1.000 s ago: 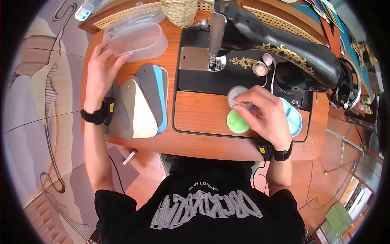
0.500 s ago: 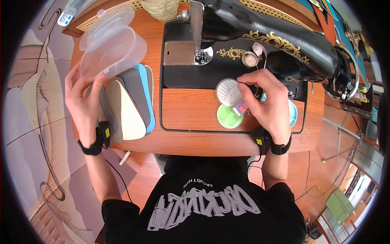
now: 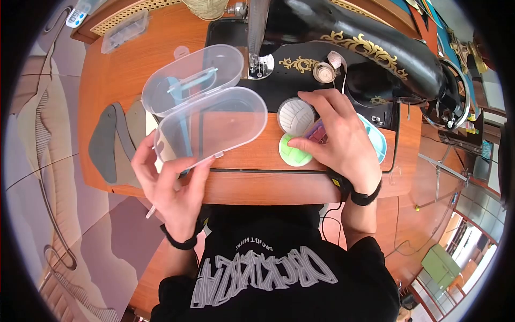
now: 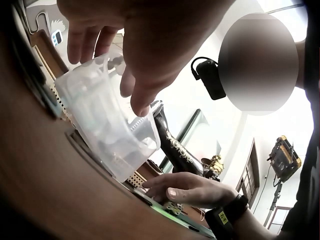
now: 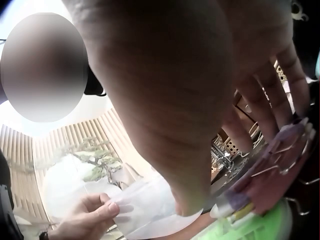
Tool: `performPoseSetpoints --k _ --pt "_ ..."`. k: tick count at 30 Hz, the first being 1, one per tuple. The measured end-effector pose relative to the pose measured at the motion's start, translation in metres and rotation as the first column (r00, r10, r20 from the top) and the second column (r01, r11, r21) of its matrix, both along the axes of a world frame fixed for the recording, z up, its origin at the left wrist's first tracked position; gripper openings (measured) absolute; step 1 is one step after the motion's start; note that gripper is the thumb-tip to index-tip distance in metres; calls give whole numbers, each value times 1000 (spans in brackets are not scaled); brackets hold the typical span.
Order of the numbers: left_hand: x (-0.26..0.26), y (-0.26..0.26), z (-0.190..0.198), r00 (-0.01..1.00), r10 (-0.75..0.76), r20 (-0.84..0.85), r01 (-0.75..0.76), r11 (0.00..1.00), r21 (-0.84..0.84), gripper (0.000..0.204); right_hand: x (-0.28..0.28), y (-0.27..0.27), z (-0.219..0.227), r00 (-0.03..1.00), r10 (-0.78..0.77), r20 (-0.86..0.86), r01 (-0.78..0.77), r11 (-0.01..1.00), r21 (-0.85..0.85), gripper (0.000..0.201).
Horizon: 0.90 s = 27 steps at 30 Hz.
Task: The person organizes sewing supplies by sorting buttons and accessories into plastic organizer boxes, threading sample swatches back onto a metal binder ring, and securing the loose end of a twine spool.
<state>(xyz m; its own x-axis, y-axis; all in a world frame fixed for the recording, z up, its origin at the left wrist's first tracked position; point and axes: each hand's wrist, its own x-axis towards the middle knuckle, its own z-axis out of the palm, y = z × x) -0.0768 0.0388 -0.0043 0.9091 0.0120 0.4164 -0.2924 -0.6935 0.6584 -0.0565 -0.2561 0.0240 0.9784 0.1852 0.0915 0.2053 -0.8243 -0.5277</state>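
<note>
A clear plastic case with its hinged lid swung back is tilted above the table. My left hand pinches its near edge between thumb and fingers; in the left wrist view the case hangs below the hand. Over a pink and purple piece curves my right hand, fingers loosely bent. The right wrist view shows this piece with metal wires on it, beside the thumb and under the fingers of the hand. Contact is unclear. Green and whitish round pieces lie alongside.
A black sewing machine stands behind the right hand, with a rolled tape on its bed. Grey shoe-sole shapes lie at left. Light-blue tray sits right of the hand; twine and a small clear box are behind.
My left hand has lifted the clear case and carried it right and nearer to the body, over the sole shapes. The right hand has stayed near the pink and purple piece.
</note>
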Motion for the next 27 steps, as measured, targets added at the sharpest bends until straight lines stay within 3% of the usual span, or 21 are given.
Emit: performPoseSetpoints --k 2,7,12,18,19,21,22,23,27 --pt "-2 -8 -7 1000 -12 -7 11 999 -44 26 -2 6 0 1000 7 5 -6 996 -86 76" --pt "-2 -15 -23 993 -55 105 65 993 -102 24 0 21 -3 999 -39 -13 36 986 -163 70" --pt "4 -13 -25 992 -71 105 89 981 -174 28 7 26 -4 997 -72 -15 69 985 -158 65" --pt "5 -11 -24 988 -108 109 125 978 -170 31 1 23 41 990 -140 34 133 979 153 60" --pt "4 -10 -25 989 -107 107 124 978 -170 31 0 26 46 992 -116 44 109 985 135 64" --pt "4 -11 -28 985 -137 108 156 969 -194 31 9 33 47 980 78 182 -110 979 172 60" --pt "4 -12 -29 984 -142 109 161 967 -198 31 17 38 45 947 211 242 -240 966 100 56" --pt "4 -11 -29 981 -156 116 176 967 -187 32 19 45 47 956 251 155 -266 960 84 51" --pt "5 -11 -24 976 -173 129 192 970 -152 32 31 55 40 927 352 133 -352 936 -27 45"
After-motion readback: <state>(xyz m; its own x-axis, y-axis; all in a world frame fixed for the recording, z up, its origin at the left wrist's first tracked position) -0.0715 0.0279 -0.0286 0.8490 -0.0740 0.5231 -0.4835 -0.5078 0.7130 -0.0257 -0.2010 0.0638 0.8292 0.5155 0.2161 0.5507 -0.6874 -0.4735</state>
